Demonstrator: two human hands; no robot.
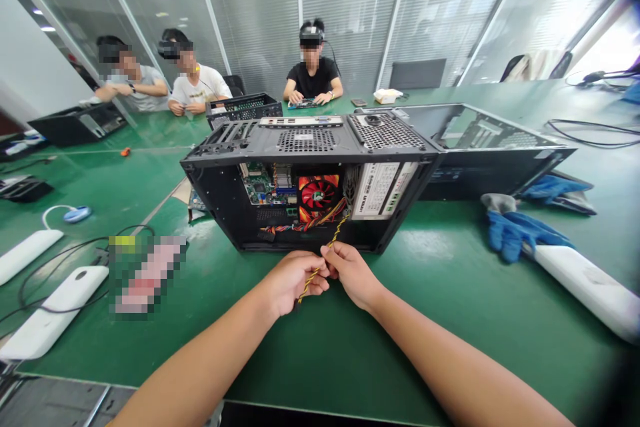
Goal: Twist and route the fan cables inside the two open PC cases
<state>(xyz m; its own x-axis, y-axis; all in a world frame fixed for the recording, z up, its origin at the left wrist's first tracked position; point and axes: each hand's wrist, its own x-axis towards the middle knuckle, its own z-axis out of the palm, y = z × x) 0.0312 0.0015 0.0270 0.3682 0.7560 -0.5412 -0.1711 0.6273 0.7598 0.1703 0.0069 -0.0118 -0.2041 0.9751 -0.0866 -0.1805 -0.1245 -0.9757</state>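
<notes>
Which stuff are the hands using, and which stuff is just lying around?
Being used:
- left hand and right hand, holding the yellow-black cable
- open computer case
- red fan inside

Probably just lying about:
- blue gloves
- orange bit

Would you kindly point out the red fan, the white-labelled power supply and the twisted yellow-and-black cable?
Red fan (319, 194): head view, on its hub.
White-labelled power supply (383, 192): head view, on its label.
Twisted yellow-and-black cable (336, 233): head view, on its upper stretch.
</notes>
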